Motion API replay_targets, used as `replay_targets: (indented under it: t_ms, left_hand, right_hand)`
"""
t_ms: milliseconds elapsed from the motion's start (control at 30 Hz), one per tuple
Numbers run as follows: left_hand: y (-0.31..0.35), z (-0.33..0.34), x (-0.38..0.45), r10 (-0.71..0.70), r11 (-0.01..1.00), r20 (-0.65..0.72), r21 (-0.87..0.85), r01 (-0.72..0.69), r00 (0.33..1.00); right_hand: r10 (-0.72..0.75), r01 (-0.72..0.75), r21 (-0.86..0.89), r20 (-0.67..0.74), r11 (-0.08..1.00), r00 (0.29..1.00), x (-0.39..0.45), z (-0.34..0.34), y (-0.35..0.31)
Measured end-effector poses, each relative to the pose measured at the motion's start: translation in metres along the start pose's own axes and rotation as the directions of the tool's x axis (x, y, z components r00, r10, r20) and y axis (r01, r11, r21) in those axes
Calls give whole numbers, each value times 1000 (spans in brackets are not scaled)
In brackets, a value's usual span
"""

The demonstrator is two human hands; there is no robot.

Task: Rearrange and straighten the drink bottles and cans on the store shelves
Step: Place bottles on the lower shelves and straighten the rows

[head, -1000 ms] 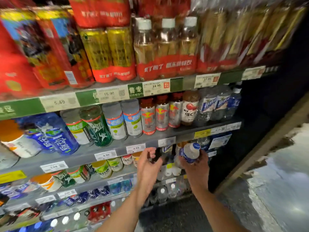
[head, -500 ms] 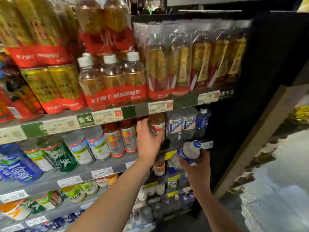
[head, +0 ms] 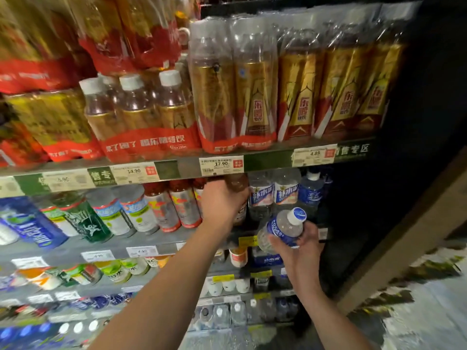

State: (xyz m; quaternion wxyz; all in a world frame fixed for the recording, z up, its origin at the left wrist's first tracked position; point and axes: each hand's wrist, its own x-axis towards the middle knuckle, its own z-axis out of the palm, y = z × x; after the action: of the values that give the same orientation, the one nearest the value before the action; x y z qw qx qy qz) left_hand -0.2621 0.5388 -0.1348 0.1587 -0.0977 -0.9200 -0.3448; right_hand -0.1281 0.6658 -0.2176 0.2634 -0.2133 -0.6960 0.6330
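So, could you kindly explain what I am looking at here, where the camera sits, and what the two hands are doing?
No machine is involved: these are a person's two bare hands. The single picture comes from a wide-angle camera worn on the person's head, looking forward and down at a store shelf unit stocked with drinks. The left hand reaches to the second shelf and grips a brown bottle standing among red-capped bottles and clear water bottles. The right hand holds a clear bottle with a blue label and white cap, tilted, in front of the shelves. Above them sit shrink-wrapped packs of gold-labelled drinks, with price tags along the shelf edges.
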Motion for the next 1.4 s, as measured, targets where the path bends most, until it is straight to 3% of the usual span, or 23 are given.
replay_targets:
  t_ms: [133, 233, 433, 600, 700, 900, 1033, 1133, 1167, 1267, 1400]
  left_hand:
    - [-13, 5, -20, 31, 1000, -62, 3, -31, 998]
    - [-17, 5, -32, 44, 993, -44, -104, -48, 998]
    - [-36, -27, -62, -236, 857, -167, -499, 124, 957]
    - [-62, -61, -82, -378, 766, -285, -630, 125, 881]
    - [-80, -78, -84, -400, 744, -290, -656, 124, 870]
    - [-112, -104, -82, -359, 721, -219, -683, 121, 907]
    - [-135, -119, -79, -273, 741, -132, -660, 121, 953]
    - [-151, -126, -80, -188, 771, -55, -626, 113, 981]
    - [-156, -126, -81, -161, 779, -28, -617, 109, 987]
    - [-171, -126, -89, -73, 823, 49, -561, 88, 996]
    - [-184, -114, -111, -7, 854, 173, -512, 96, 985]
  right_hand:
    - [8, -9, 26, 29, 1000, 1000, 2, 0, -4]
    - [-33, 33, -3, 16, 999, 999, 4, 4, -10]
    - [-36, 37, -8, 74, 999, 997, 9, 24, -17]
    - [-44, 57, -147, 90, 988, 995, 12, 62, -27]
    - [-89, 109, -293, 82, 950, 993, 20, 91, -28]
    - [-115, 149, -553, 96, 820, 989, 33, 134, -25]
    - [-109, 129, -525, 69, 841, 992, 24, 133, -22]
    - [-243, 225, -488, 28, 844, 970, -21, 127, -28]
    - [-237, 241, -401, 60, 884, 970, -44, 129, -31]
    - [-71, 194, -274, 402, 942, 913, -106, 144, -17]
    - [64, 160, -457, 437, 875, 897, -133, 161, 30]
